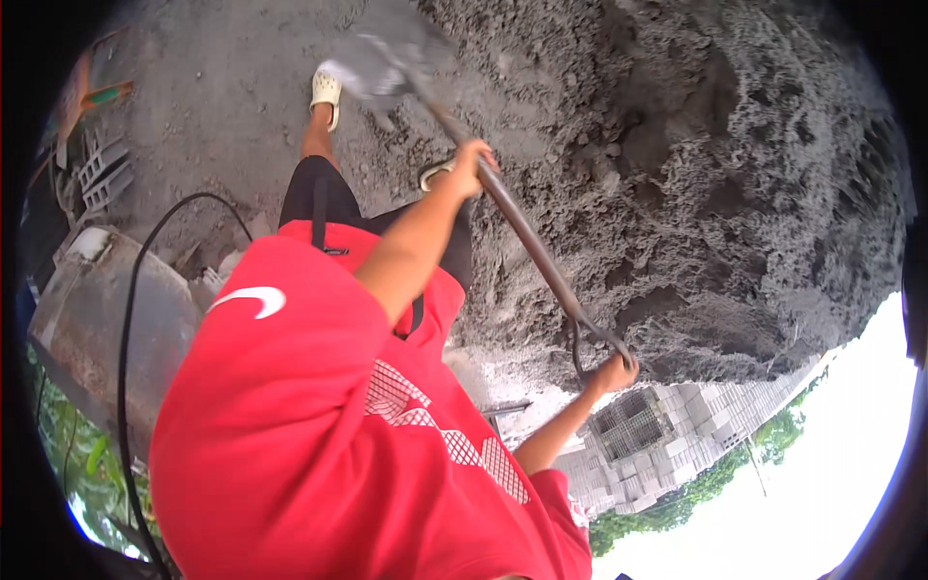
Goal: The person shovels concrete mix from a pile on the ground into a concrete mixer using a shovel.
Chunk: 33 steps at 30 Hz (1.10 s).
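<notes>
A long-handled shovel runs diagonally across the view. Its blade is at the top, blurred and loaded with grey mix. My left hand grips the shaft about midway. My right hand is closed around the loop grip at the shovel's end. The blade hangs near my foot in a pale sandal, at the edge of a big heap of dark grey wet sand or mortar. My red shirt and black shorts fill the lower left.
A grey drum-like object stands at the left, with a black cable curving past it. Hollow concrete blocks lie at the upper left. A wall of grey blocks and green trees show at the lower right.
</notes>
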Available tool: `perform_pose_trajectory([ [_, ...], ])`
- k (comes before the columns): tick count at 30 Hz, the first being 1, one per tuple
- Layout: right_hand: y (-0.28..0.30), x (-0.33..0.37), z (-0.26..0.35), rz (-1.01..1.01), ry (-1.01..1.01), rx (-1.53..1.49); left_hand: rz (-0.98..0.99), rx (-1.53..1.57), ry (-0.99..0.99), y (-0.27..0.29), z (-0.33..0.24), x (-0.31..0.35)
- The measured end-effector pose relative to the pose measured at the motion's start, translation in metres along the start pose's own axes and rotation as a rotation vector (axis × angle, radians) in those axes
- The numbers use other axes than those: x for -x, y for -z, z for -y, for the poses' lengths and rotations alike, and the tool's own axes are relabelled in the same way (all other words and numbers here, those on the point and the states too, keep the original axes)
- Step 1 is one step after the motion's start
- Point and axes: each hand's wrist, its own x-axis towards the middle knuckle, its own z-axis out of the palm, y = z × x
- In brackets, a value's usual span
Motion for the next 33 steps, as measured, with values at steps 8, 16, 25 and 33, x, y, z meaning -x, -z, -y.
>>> perform_pose_trajectory([
  [8, 0.058, -0.028, -0.082, -0.087, -0.334, 0.343, -0.223, 0.017, 0.429, 0.07, 0.252, -0.126],
  [16, -0.223, 0.057, -0.156, 0.026, -0.554, 0.117, -0.392, -0.104, 0.237, 0.206, 0.102, -0.281],
  [25, -0.265, 0.227, -0.194, 0.219, -0.771, -0.011, -0.569, -0.361, 0.07, 0.3, 0.001, -0.265],
  [33, -0.433, 0.206, -0.011, 0.259, -0.594, -0.614, -0.081, -0.384, -0.357, 0.164, -0.266, -0.225],
])
